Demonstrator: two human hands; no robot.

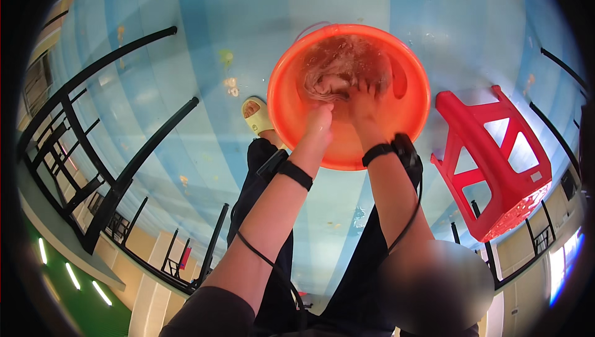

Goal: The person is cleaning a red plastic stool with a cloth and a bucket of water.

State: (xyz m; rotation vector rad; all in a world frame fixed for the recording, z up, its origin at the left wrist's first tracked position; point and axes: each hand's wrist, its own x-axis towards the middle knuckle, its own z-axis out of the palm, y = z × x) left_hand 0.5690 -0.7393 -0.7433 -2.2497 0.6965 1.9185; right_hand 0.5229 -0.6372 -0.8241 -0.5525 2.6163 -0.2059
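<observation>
A round orange plastic bucket (344, 158) stands on the floor in front of me, with water in it. Wet, bunched-up cloth (327, 84), greyish and partly under the water, lies against its far side. Inside the bucket, my left hand (320, 121) is at the near edge of the cloth with its thumb showing; its other fingers are hidden, so its grip is unclear. My right hand (364, 102) reaches down beside it, fingers spread in the water at the cloth's right edge. Both wrists wear black straps with small devices and cables.
A red plastic stool (499, 151) lies tipped on its side to the right. Black metal furniture legs (162, 137) stand at the left, others at the far right. The blue striped floor (223, 2) has wet spots. My foot in a yellow slipper (256, 116) is left of the bucket.
</observation>
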